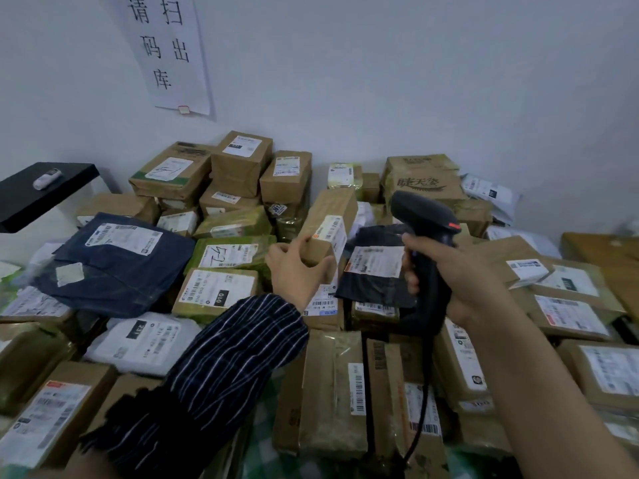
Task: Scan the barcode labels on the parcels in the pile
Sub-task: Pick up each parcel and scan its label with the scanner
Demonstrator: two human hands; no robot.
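Note:
A pile of parcels covers the surface in front of me, most with white barcode labels. My left hand (pixel 295 269) grips the near end of a long brown cardboard box (pixel 328 224), tilted up from the middle of the pile, its white label (pixel 333 235) facing right. My right hand (pixel 456 276) holds a black handheld barcode scanner (pixel 427 236) by its handle, its head above and to the right of that box. The scanner's black cable (pixel 420 420) hangs down over the front parcels. Just below the scanner lies a dark bag parcel (pixel 373 271) with a label.
A large dark blue bag parcel (pixel 114 261) lies at the left, a white bag (pixel 145 340) in front of it. A black shelf (pixel 41 191) with a small white object juts out at the far left. A paper sign (pixel 166 50) hangs on the wall behind.

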